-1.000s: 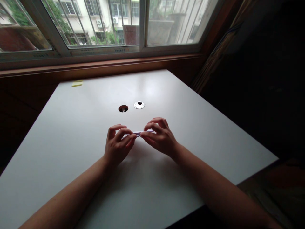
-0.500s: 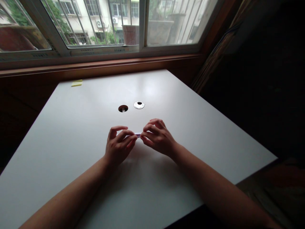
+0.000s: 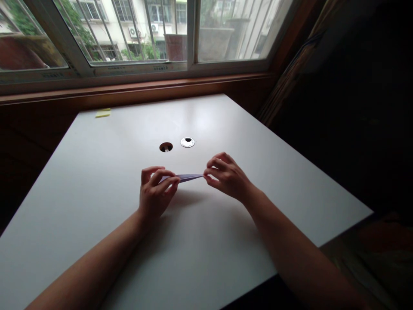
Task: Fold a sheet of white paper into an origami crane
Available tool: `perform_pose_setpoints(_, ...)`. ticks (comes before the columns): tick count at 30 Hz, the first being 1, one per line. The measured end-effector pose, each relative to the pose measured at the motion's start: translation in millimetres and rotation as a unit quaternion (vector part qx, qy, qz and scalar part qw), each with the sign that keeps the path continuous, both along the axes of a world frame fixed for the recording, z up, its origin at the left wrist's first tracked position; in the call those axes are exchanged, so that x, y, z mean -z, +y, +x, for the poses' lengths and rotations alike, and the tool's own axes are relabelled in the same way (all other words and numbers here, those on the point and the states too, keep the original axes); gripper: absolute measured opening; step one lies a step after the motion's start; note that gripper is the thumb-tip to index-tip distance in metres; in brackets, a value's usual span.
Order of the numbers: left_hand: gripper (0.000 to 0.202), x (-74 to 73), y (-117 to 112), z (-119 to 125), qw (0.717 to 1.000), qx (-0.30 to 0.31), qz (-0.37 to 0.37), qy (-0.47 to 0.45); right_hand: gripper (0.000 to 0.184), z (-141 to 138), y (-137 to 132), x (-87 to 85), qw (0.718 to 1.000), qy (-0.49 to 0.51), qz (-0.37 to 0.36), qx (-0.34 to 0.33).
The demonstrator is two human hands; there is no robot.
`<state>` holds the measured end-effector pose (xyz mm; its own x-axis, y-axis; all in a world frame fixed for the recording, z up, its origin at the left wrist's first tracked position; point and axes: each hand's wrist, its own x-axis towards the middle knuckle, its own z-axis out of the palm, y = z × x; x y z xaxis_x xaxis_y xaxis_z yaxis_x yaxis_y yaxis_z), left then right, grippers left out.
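Note:
A thin pale purple folded paper strip (image 3: 189, 177) is held just above the white table (image 3: 97, 181), tapering to a point on its right. My left hand (image 3: 155, 193) pinches its left end with curled fingers. My right hand (image 3: 226, 175) pinches the pointed right end between thumb and fingertips. Both hands are closed on the paper near the table's middle.
Behind the hands are a round cable hole (image 3: 165, 147) and its white cap (image 3: 187, 142) lying beside it. A yellow sticky pad (image 3: 102, 113) lies at the far left corner. A wooden sill and window run along the back; the table's right edge drops into dark space.
My hands have moved apart, the right one sliding rightward along the paper to its tip. The strip now shows stretched between them and lifted slightly.

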<state>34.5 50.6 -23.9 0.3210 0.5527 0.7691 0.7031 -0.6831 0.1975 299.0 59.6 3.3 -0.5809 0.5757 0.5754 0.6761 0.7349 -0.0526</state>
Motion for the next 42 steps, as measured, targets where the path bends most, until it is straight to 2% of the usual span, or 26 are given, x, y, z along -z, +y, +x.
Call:
perform_pose_setpoints(18, 0.011, 3.3, 3, -1, 1.0, -0.011, 0.002, -0.008, 0.01, 11, 4, -5.6, 1.0, -0.003, -0.021, 0.008)
perform_pose_setpoints(23, 0.01, 2.7, 4, -1, 1.0, -0.019, -0.01, -0.011, 0.009, 16, 6, -5.6, 0.999, 0.028, -0.022, 0.003)
perform_pose_setpoints(25, 0.01, 2.7, 4, -2, 1.0, -0.022, -0.012, -0.013, 0.015, 18, 7, -4.9, 0.998, 0.053, -0.026, 0.001)
perform_pose_setpoints(29, 0.01, 3.3, 3, -2, 1.0, -0.017, -0.005, -0.011, 0.031, 15, 8, 0.9, 0.994, 0.082, -0.065, -0.019)
perform_pose_setpoints(32, 0.012, 4.0, 3, -2, 1.0, -0.009, -0.009, -0.008, 0.025, 8, 8, 8.6, 0.988, 0.095, -0.115, -0.05)
perform_pose_setpoints(35, 0.011, 3.2, 2, -2, 1.0, -0.005, -0.01, -0.009, 0.016, 0, 7, 15.2, 0.971, 0.133, -0.188, -0.055)
perform_pose_setpoints(37, 0.013, 1.7, 2, -1, 1.0, -0.008, -0.005, -0.01, 0.018, -4, 6, 17.2, 0.954, 0.175, -0.24, -0.05)
perform_pose_setpoints(39, 0.019, 0.2, 1, -1, 1.0, -0.015, -0.006, -0.014, 0.023, -7, 5, 17.2, 0.922, 0.235, -0.306, -0.036)
perform_pose_setpoints(42, 0.028, -0.5, 0, -1, 1.0, -0.021, -0.009, -0.02, 0.031, -9, 3, 15.7, 0.854, 0.321, -0.409, 0.003)
